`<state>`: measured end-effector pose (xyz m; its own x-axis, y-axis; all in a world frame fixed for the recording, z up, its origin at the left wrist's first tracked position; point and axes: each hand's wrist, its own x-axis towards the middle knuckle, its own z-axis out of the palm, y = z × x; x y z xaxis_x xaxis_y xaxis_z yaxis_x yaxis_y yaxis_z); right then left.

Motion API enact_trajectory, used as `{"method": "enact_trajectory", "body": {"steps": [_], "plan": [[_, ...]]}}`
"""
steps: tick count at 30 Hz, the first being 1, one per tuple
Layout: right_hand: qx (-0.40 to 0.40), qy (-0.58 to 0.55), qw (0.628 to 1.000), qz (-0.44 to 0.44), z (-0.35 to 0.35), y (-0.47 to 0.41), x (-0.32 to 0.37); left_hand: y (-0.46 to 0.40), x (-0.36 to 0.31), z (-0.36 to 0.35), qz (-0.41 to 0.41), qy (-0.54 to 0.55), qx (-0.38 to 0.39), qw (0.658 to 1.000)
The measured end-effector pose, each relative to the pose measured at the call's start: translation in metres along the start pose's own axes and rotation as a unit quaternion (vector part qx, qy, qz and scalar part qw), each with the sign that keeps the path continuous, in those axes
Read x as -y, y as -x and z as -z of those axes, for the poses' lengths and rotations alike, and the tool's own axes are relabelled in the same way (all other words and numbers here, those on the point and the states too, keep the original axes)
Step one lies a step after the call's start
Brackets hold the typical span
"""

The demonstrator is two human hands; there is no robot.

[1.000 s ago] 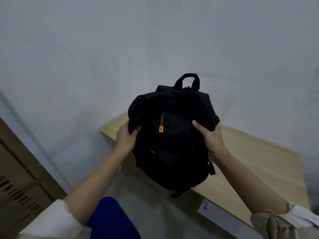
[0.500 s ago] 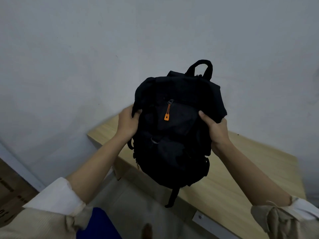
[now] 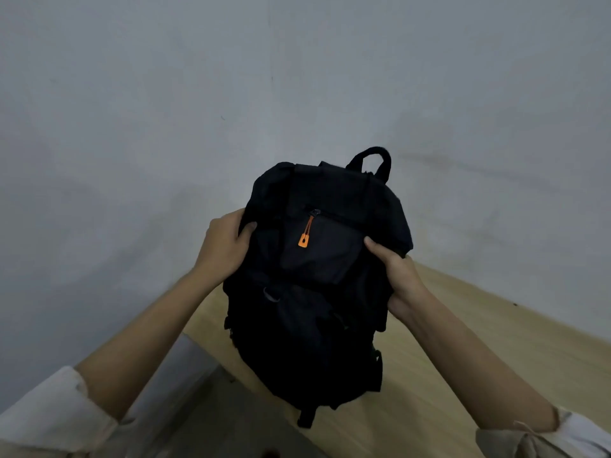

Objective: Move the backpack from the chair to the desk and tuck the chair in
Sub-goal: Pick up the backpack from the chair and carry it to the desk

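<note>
A black backpack [image 3: 317, 292] with an orange zipper pull [image 3: 303, 240] is held upright over the light wooden desk [image 3: 479, 352]. My left hand [image 3: 224, 246] grips its left side and my right hand [image 3: 396, 276] grips its right side. Its bottom hangs over the desk's near left corner; I cannot tell whether it touches the wood. A short strap dangles below it. The top carry loop points toward the wall. The chair is out of view.
A plain grey wall [image 3: 297, 77] rises just behind the desk. Grey floor [image 3: 211, 414] shows at the lower left, beside the desk's left edge. The desk surface to the right of the backpack is bare wood.
The backpack has travelled forward from beside the desk's corner to above the desk. The blue chair seat and the cardboard box at the lower left have left the view.
</note>
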<state>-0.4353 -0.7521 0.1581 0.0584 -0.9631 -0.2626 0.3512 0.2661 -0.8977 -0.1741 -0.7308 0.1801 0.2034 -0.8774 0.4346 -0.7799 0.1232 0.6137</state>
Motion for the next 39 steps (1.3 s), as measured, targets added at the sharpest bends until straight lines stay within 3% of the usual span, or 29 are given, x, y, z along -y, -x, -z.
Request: {"method": "enact_trajectory", "body": {"steps": [4,9,20,31,35,39], "plan": [[0.007,-0.031,0.996,-0.089,-0.036,-0.060,-0.024,-0.056,0.051,-0.004,0.003,-0.043,0.058,0.997],[-0.022,-0.034,0.991,-0.124,-0.071,-0.134,-0.053,-0.115,0.113,-0.033,0.012,-0.061,0.117,0.991],[-0.076,0.023,0.996,-0.045,-0.100,-0.294,-0.062,-0.242,0.203,-0.123,0.060,-0.033,0.126,0.990],[-0.052,0.199,0.977,-0.062,-0.073,-0.382,-0.091,-0.325,0.260,-0.210,0.056,-0.080,0.165,0.981],[-0.006,0.252,0.965,-0.071,-0.059,-0.383,-0.111,-0.321,0.269,-0.226,0.062,-0.023,0.173,0.983],[-0.001,0.322,0.940,-0.110,-0.048,-0.369,-0.136,-0.309,0.289,-0.230,0.053,0.028,0.254,0.965]]}}
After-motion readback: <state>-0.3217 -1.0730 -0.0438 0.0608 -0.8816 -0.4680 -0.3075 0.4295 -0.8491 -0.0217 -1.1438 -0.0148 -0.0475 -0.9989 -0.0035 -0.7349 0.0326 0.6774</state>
